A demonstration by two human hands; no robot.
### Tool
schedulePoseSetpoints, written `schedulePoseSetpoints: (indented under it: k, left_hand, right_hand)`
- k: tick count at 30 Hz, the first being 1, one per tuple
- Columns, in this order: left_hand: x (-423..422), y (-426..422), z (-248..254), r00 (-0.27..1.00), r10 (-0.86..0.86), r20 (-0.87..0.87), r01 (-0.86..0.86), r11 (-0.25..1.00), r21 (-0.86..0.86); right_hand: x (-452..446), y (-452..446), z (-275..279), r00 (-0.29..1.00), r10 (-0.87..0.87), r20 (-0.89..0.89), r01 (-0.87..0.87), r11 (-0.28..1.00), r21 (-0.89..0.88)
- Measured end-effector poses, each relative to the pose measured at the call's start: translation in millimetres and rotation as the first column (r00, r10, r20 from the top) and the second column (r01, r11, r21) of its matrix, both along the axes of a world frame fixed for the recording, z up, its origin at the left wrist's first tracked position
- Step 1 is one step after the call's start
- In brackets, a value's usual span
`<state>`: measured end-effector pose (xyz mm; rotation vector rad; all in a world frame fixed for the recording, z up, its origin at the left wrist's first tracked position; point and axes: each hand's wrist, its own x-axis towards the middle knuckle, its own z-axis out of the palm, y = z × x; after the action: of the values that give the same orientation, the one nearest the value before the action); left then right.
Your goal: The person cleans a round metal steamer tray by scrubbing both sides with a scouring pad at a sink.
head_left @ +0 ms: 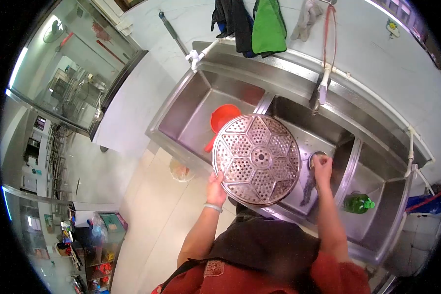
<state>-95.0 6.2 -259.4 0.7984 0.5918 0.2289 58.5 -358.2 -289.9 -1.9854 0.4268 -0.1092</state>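
Observation:
My left hand (215, 191), a band around its wrist, grips the lower left rim of a round steamer tray (250, 169). The metal tray is full of small holes in a petal pattern and is tilted over the front edge of the middle sink basin (291, 109). Inside that basin, my right hand (322, 171) is closed at a small round thing with a shiny rim (317, 156), mostly hidden by the fingers. A dark, limp strip (307, 190) lies on the basin floor just left of my right forearm.
An orange-red plastic dipper (224, 116) lies in the left basin, partly behind the tray. The right basin holds a green bottle (358, 203). Above the middle basin is a tap (323, 92). Dark and green cloths (269, 29) hang on the wall. A clear bag or bowl (181, 170) is on the floor.

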Motion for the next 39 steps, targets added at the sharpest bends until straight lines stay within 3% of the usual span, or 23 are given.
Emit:
schedulePoseSetpoints:
  k: [2, 4, 5, 6, 7, 8, 10, 11, 13, 15, 17, 18, 20, 22, 23, 25, 27, 29, 30, 32, 36, 38, 39]
  left_hand:
    - [-2.8, -2.0, -1.7, 0.998, 0.027, -0.059, -0.028, 1.000, -0.011]
    - [-6.4, -2.5, -10.8, 0.993, 0.051, -0.110, -0.045, 0.998, 0.054]
    - [-5.4, -1.8, -8.5, 0.991, 0.030, -0.128, -0.021, 0.997, 0.074]
    - [-4.2, 2.1, -12.2, 0.991, 0.026, -0.133, -0.017, 0.997, 0.073]
    - [-4.5, 6.5, -18.8, 0.983, 0.009, -0.181, 0.015, 0.991, 0.132]
    - [-5.4, 10.3, -23.9, 0.973, -0.004, -0.229, 0.049, 0.981, 0.189]
    - [-14.8, 13.3, -29.2, 0.972, 0.003, -0.234, 0.042, 0.981, 0.189]
    - [-18.5, 15.8, -31.3, 0.972, 0.014, -0.235, 0.032, 0.981, 0.189]
    - [-25.5, 19.7, -31.2, 0.949, -0.043, -0.312, 0.105, 0.978, 0.182]
    - [-22.9, 12.3, -17.6, 0.887, -0.095, -0.452, 0.217, 0.949, 0.227]
    - [-33.3, 32.6, -37.1, 0.881, -0.086, -0.465, 0.226, 0.940, 0.254]
    - [-41.7, 42.9, -44.6, 0.872, -0.073, -0.483, 0.236, 0.929, 0.285]
    - [-43.0, 60.4, -42.3, 0.916, -0.050, -0.399, 0.180, 0.939, 0.294]
    - [-28.3, 66.8, -32.3, 0.918, -0.036, -0.395, 0.206, 0.894, 0.397]
    - [-14.2, 66.8, -30.6, 0.919, -0.041, -0.393, 0.206, 0.898, 0.388]
    - [24.7, 60.9, -9.3, 0.952, -0.099, -0.291, 0.299, 0.510, 0.807]
    - [77.5, 54.8, 15.2, 0.933, -0.146, -0.328, 0.340, 0.059, 0.939]
    - [122.4, 48.6, 0.4, 0.932, -0.237, -0.273, 0.247, -0.134, 0.960]
    - [144.7, 43.8, -2.8, 0.929, -0.250, -0.273, 0.247, -0.130, 0.960]
    - [182.3, 37.2, -6.9, 0.855, -0.350, -0.382, 0.448, 0.129, 0.885]
    - [205.3, 36.1, -10.1, 0.873, -0.289, -0.392, 0.443, 0.137, 0.886]
    - [189.9, 38.2, 1.8, 0.864, -0.349, -0.363, 0.475, 0.323, 0.819]
    - [177.3, 42.9, 2.6, 0.880, -0.304, -0.365, 0.439, 0.226, 0.870]
  right_hand:
    - [15.0, 47.3, 17.2, 0.991, 0.035, 0.126, -0.028, 0.998, -0.054]
    - [2.5, 107.2, 50.0, 0.973, 0.189, 0.132, -0.196, 0.980, 0.039]
    - [-12.2, 134.7, 69.9, 0.931, 0.345, 0.122, -0.346, 0.938, -0.014]
    - [-28.0, 158.2, 71.5, 0.816, 0.575, 0.057, -0.578, 0.811, 0.089]
    - [-44.0, 181.7, 49.9, 0.577, 0.813, 0.072, -0.806, 0.582, -0.108]
    - [-57.6, 196.9, 26.6, 0.276, 0.961, 0.021, -0.917, 0.270, -0.294]
    - [-76.2, 187.1, 26.8, 0.033, 0.989, 0.147, -0.684, 0.130, -0.718]
    - [-69.5, 193.5, 21.4, 0.073, 0.984, 0.163, -0.691, 0.168, -0.703]
    - [-32.1, 205.1, 27.1, 0.250, 0.963, -0.099, -0.678, 0.101, -0.728]
    - [17.7, 207.0, 24.3, 0.589, 0.800, -0.115, -0.641, 0.377, -0.668]
    - [60.7, 200.7, -2.7, 0.832, 0.555, 0.022, -0.360, 0.568, -0.740]
    - [66.4, 197.7, -14.7, 0.864, 0.503, 0.025, -0.351, 0.637, -0.686]
    - [33.6, 186.7, -57.1, 0.755, 0.633, -0.172, -0.649, 0.683, -0.334]
    - [-20.0, 174.6, -95.8, 0.766, 0.643, 0.000, -0.602, 0.718, -0.348]
    - [-43.4, 169.5, -108.2, 0.770, 0.637, -0.028, -0.608, 0.720, -0.334]
    - [-66.3, 158.6, -109.3, 0.776, 0.624, -0.094, -0.618, 0.720, -0.315]
    - [-66.0, 148.3, -117.4, 0.808, 0.587, -0.052, -0.576, 0.768, -0.281]
    - [-53.9, 147.5, -111.9, 0.805, 0.584, -0.104, -0.588, 0.765, -0.262]
    - [-48.1, 151.5, -107.0, 0.793, 0.592, -0.148, -0.609, 0.759, -0.230]
    - [-39.6, 162.4, -99.6, 0.818, 0.558, -0.140, -0.574, 0.776, -0.262]
    - [-24.1, 173.0, -84.3, 0.898, 0.432, -0.079, -0.439, 0.890, -0.122]
    - [-12.8, 169.3, -65.1, 0.893, 0.450, -0.006, -0.447, 0.887, -0.115]
    - [-4.3, 166.3, -52.6, 0.884, 0.465, 0.050, -0.455, 0.879, -0.139]
